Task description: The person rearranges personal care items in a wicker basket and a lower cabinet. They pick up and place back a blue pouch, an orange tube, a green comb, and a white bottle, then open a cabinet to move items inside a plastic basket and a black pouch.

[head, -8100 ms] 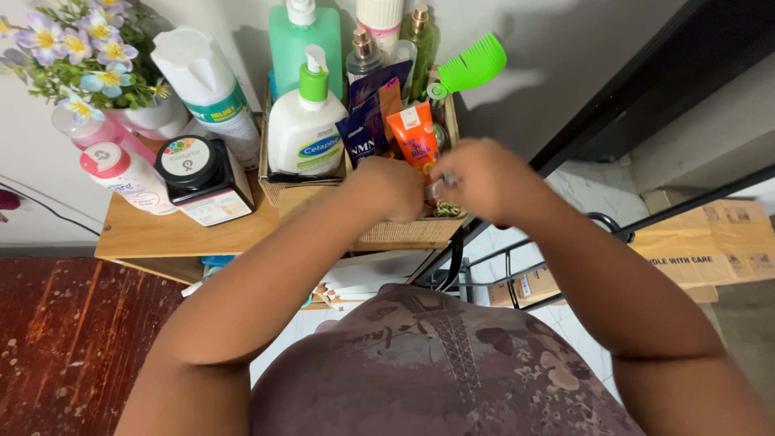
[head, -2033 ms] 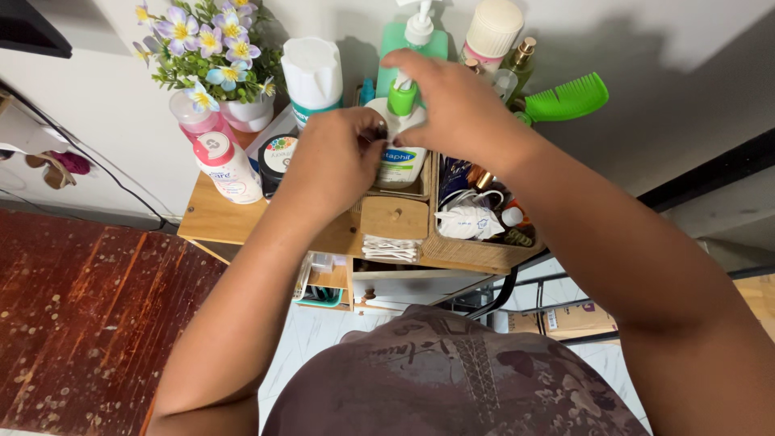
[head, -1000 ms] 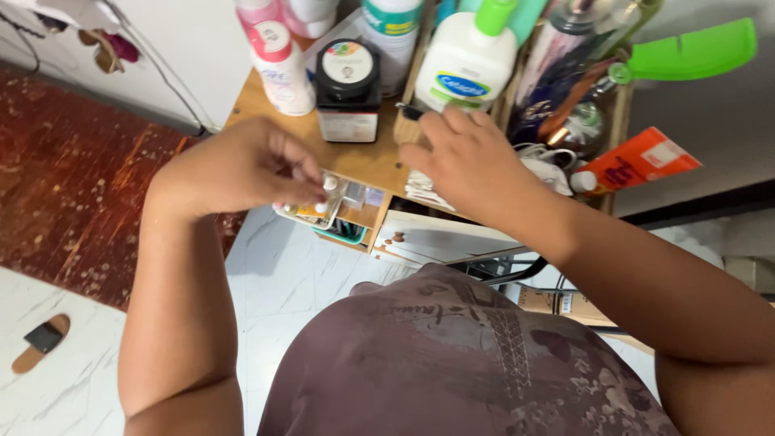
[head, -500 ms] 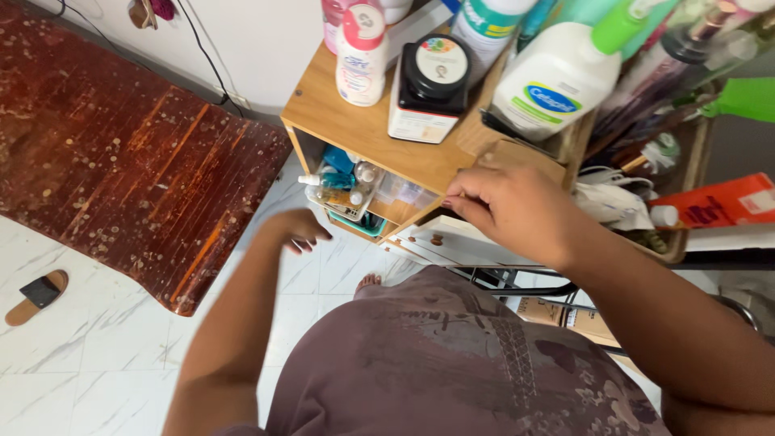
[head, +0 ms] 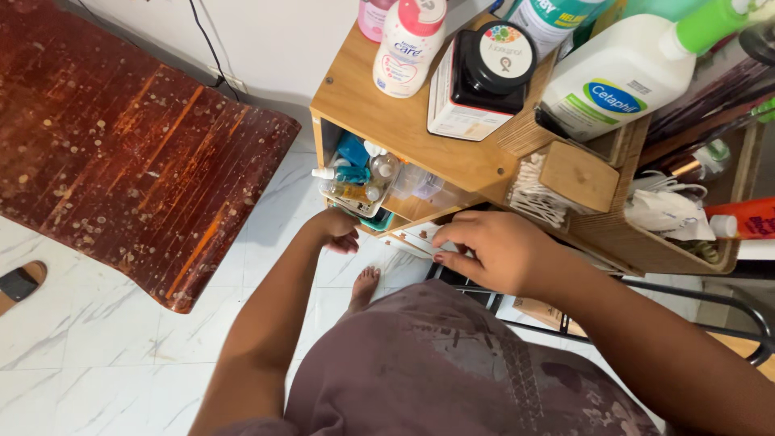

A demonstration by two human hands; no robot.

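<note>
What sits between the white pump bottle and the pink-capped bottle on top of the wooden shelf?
In the head view, a dark jar with a black lid stands between the white pump bottle and the pink-capped bottle on the wooden shelf.

The left hand [head: 335,228] reaches under the wooden organizer [head: 404,129], fingers curled just below a teal tray of small bottles [head: 355,182] in its lower compartment. The right hand [head: 488,250] rests beside it on what looks like a white card [head: 416,236], though that is partly hidden. A white pump bottle [head: 622,77] and a black-lidded jar [head: 484,69] stand on top, cotton swabs [head: 537,190] beside them.
</note>
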